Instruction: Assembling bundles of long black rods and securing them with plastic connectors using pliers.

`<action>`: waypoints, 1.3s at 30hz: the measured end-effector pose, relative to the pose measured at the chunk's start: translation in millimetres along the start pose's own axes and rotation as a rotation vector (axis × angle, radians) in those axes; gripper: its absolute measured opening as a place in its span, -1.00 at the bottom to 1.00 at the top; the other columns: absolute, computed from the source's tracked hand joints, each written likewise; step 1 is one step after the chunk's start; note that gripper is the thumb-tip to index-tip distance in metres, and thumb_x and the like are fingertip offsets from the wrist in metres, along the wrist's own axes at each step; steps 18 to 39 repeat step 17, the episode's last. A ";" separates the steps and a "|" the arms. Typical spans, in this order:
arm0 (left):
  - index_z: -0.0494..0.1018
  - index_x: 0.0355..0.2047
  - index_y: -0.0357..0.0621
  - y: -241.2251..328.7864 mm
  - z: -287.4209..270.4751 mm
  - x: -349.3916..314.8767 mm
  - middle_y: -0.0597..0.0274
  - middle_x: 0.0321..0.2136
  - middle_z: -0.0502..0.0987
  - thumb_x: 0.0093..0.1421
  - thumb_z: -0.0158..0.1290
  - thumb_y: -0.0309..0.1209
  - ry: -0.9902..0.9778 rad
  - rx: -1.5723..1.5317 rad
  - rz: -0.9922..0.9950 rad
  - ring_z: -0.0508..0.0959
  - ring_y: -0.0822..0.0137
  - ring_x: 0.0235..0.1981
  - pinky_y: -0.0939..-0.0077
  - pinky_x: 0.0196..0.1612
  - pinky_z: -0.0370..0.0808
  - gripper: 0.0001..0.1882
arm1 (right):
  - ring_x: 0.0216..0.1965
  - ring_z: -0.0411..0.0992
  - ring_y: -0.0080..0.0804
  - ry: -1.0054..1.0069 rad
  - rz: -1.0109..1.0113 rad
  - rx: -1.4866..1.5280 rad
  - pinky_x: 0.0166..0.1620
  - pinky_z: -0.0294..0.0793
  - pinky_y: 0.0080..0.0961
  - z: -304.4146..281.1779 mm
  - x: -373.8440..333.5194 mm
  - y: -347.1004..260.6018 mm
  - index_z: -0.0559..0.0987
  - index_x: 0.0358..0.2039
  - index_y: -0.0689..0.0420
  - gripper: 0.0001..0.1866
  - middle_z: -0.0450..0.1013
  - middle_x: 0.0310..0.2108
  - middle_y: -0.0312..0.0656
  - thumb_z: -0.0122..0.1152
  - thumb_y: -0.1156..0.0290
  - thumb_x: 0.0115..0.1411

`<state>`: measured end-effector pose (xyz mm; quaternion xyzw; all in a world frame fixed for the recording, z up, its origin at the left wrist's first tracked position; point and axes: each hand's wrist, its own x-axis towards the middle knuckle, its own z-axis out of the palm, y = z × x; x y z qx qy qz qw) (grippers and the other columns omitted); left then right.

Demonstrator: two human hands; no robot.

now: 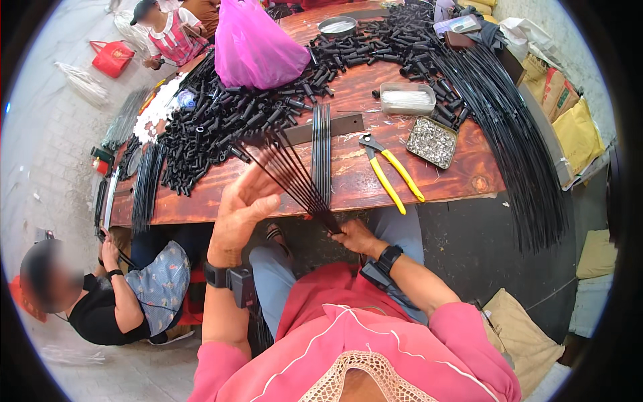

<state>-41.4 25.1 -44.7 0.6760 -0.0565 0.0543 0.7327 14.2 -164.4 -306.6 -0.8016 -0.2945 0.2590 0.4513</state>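
Note:
A bunch of thin black rods [305,189] slants up from the table's front edge and fans out toward the upper left. My right hand [355,238] is closed around their gathered lower ends. My left hand [246,201] is raised beside the fanned upper ends, palm toward them, with its fingers stretched out and partly blurred behind the rods. A second row of dark rods [321,151] lies on the table just beyond, across a flat metal bar [348,124]. Yellow-handled pliers [385,181] rest to the right of that row.
Black tubular pieces [201,144] are heaped left and far, with a pink plastic bag [258,47] on them. At right are a clear box of white sticks [407,102], a tin of small silvery parts [432,143] and long black rods [519,141]. Two people sit at left.

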 end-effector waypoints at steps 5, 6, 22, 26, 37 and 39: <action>0.11 0.26 -0.40 31.1 13.1 34.4 -0.14 -0.01 0.49 0.18 0.13 -0.41 -0.087 -0.013 0.084 0.48 0.05 0.09 0.19 0.22 0.31 -0.30 | -0.47 0.45 -0.54 -0.053 -0.080 0.084 -0.33 0.42 -0.51 -2.0 -4.6 -12.8 0.66 -0.28 0.15 -0.84 0.50 -0.56 -0.24 0.24 0.40 0.14; 0.12 0.25 -0.40 34.8 15.5 40.2 -0.15 -0.03 0.50 0.21 0.10 -0.41 -0.126 -0.039 0.115 0.49 0.04 0.07 0.17 0.21 0.33 -0.33 | -0.47 0.45 -0.54 -0.055 -0.090 0.078 -0.33 0.42 -0.51 -2.2 -4.7 -10.9 0.66 -0.28 0.15 -0.84 0.50 -0.56 -0.24 0.24 0.40 0.14; 0.11 0.27 -0.38 56.0 21.0 50.7 -0.12 -0.11 0.55 0.24 0.10 -0.39 -0.209 -0.037 0.048 0.57 -0.02 -0.04 0.16 0.07 0.49 -0.34 | -0.37 0.46 -0.60 -0.074 -0.022 0.181 -0.25 0.44 -0.55 2.1 -3.8 -2.3 0.66 -0.24 0.14 -0.82 0.54 -0.48 -0.29 0.25 0.40 0.16; 0.11 0.27 -0.38 56.0 21.0 50.7 -0.12 -0.11 0.55 0.24 0.10 -0.39 -0.209 -0.037 0.048 0.57 -0.02 -0.04 0.16 0.07 0.49 -0.34 | -0.37 0.46 -0.60 -0.074 -0.022 0.181 -0.25 0.44 -0.55 2.1 -3.8 -2.3 0.66 -0.24 0.14 -0.82 0.54 -0.48 -0.29 0.25 0.40 0.16; 0.11 0.27 -0.38 56.0 21.0 50.7 -0.12 -0.11 0.55 0.24 0.10 -0.39 -0.209 -0.037 0.048 0.57 -0.02 -0.04 0.16 0.07 0.49 -0.34 | -0.37 0.46 -0.60 -0.074 -0.022 0.181 -0.25 0.44 -0.55 2.1 -3.8 -2.3 0.66 -0.24 0.14 -0.82 0.54 -0.48 -0.29 0.25 0.40 0.16; 0.11 0.27 -0.38 56.0 21.0 50.7 -0.12 -0.11 0.55 0.24 0.10 -0.39 -0.209 -0.037 0.048 0.57 -0.02 -0.04 0.16 0.07 0.49 -0.34 | -0.37 0.46 -0.60 -0.074 -0.022 0.181 -0.25 0.44 -0.55 2.1 -3.8 -2.3 0.66 -0.24 0.14 -0.82 0.54 -0.48 -0.29 0.25 0.40 0.16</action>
